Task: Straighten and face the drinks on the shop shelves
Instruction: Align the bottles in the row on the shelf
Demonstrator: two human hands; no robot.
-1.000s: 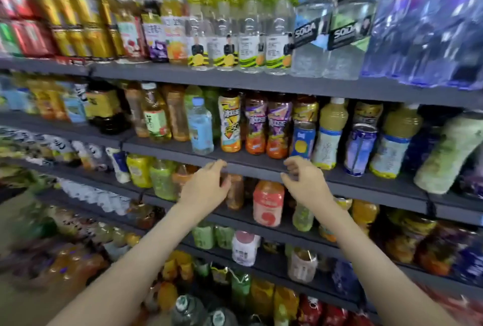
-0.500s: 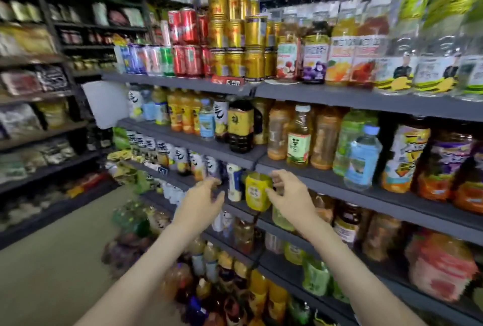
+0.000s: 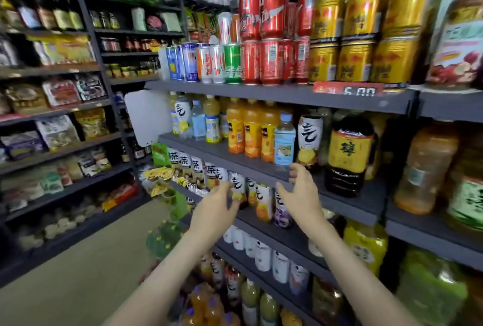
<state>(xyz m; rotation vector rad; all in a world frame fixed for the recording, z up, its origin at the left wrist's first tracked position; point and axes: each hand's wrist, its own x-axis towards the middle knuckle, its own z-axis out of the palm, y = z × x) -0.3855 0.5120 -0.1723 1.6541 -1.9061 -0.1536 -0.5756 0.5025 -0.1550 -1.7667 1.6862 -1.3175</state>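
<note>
Grey shop shelves (image 3: 261,166) carry rows of drinks. My left hand (image 3: 215,209) is raised in front of a row of white-labelled bottles (image 3: 237,186) on the third shelf, fingers loosely curled, fingertips close to one bottle; contact is unclear. My right hand (image 3: 300,195) hovers by the shelf edge with fingers spread, holding nothing, just below a pale blue water bottle (image 3: 284,140) and a white-label bottle (image 3: 309,137). Orange juice bottles (image 3: 251,129) stand to their left. The picture is motion-blurred.
Red cans (image 3: 269,62) and gold cans (image 3: 355,59) are stacked on the top shelf above a red price tag (image 3: 349,89). A dark bottle with a yellow label (image 3: 349,153) stands at the right. Snack shelves (image 3: 60,106) line the left aisle; floor (image 3: 86,273) lies below.
The view has swung further left along the shelves. Both hands left the yellow bottle area and are now in front of the white-labelled bottles, still holding nothing.
</note>
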